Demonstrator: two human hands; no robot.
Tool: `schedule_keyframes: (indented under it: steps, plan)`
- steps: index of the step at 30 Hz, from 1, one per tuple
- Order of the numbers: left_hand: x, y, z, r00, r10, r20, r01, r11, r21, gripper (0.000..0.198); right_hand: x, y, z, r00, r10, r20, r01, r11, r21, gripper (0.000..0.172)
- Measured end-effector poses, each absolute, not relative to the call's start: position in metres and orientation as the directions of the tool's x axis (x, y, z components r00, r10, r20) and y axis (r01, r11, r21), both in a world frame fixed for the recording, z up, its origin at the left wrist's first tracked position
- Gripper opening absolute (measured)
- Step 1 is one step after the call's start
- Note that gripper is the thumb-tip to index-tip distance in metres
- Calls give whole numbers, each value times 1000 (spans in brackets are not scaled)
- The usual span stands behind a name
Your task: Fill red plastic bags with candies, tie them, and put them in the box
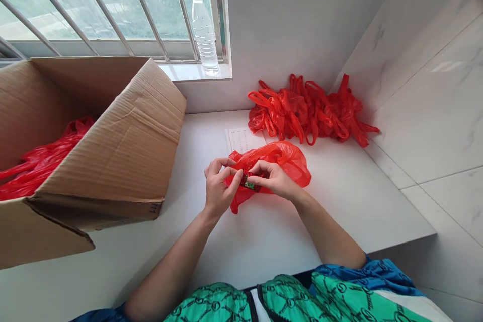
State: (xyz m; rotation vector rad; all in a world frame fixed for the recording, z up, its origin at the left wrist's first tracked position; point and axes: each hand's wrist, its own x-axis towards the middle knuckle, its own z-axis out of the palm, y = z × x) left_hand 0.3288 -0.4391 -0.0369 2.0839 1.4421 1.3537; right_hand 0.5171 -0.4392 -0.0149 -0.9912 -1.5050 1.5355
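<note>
A red plastic bag (287,161) lies on the white counter (339,201) in front of me. My left hand (218,188) pinches the bag's near edge with curled fingers. My right hand (272,179) is closed on a small green and dark object (249,183) at the bag's mouth, between both hands. The object is too small to name.
A large open cardboard box (113,146) stands at the left with red bags (41,158) inside. A heap of red plastic bags (309,108) lies against the back wall. A white printed sheet (241,139) lies behind my hands. A clear plastic bottle (204,30) stands on the window sill.
</note>
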Motion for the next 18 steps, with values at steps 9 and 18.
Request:
schedule_keyframes:
  steps: [9,18]
  plan:
    - [325,-434,-51,226,910,348,742,-392,544,39,556,-430,-15,-227,974,12,478,122,-870,18]
    - [326,-431,-64,283,924,257,670,-382,636,81,532,-413,-53,-188,977,102,577,195,-793,36]
